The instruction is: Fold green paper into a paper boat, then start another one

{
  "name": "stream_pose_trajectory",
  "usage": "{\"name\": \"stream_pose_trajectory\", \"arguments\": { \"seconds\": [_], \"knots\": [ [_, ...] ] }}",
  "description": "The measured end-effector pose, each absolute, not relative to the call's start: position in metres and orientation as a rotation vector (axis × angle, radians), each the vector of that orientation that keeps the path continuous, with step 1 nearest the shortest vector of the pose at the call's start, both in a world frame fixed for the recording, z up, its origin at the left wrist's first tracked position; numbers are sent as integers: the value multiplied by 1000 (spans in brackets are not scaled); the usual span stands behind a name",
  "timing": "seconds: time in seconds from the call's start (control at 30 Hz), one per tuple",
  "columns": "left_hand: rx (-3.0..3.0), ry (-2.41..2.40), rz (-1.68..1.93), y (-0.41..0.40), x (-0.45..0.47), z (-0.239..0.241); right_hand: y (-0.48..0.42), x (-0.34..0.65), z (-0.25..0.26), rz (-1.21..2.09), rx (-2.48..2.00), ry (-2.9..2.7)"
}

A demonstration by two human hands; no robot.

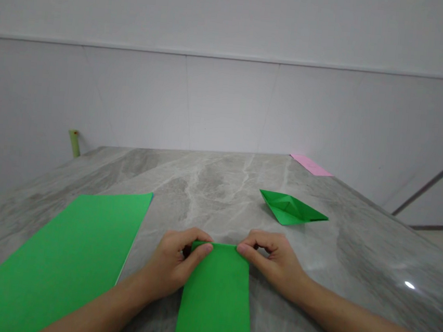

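Firstly, table [219, 186]: grey marbled top, glossy, set against a pale panelled wall [228, 99] at its far edge and right side; it bears every item below.

Next, large green sheet [59, 265]: flat and unfolded, on the near left of the table; it runs out of view at the lower left; its right edge lies near the left forearm, apart from the folded piece.

Then, folded green paper [214, 296]: a narrow upright rectangle at the near centre of the table, between the two forearms; its far short edge sits under both hands; its near end is cut off by the bottom of the view.

Left hand [172, 265]: at the far left corner of the folded green paper; fingers curled over the far edge, thumb laid on top, pinching that corner.

Right hand [275, 262]: at the far right corner; fingers bent inward, thumb tip pressed on the edge, gripping the paper.

Green paper boat [291, 208]: finished fold, beyond the right hand, well apart from it.

Pink sheet [311, 165]: flat at the far right corner.

Yellow-green strip [74, 143]: small, upright, beside the far left corner; kind unclear.
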State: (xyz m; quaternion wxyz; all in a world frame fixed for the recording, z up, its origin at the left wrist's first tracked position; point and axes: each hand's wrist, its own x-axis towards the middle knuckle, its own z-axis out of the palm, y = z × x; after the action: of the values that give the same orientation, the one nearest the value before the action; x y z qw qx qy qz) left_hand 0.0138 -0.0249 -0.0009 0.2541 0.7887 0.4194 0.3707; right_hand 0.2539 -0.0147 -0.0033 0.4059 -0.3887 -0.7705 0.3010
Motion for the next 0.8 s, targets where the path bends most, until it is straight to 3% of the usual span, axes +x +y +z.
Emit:
{"name": "stream_pose_trajectory", "arguments": {
  "seconds": [0.2,0.4,0.8],
  "knots": [
    [2137,1084,854,-24,15,0,-14,253,-8,873,-1015,-1898],
    [1991,1201,946,-18,15,-5,-13,254,-14,928,-877,-1748],
    [1827,1252,1083,-16,16,-7,-16,258,-6,736,-715,-1917]
  ]
}}
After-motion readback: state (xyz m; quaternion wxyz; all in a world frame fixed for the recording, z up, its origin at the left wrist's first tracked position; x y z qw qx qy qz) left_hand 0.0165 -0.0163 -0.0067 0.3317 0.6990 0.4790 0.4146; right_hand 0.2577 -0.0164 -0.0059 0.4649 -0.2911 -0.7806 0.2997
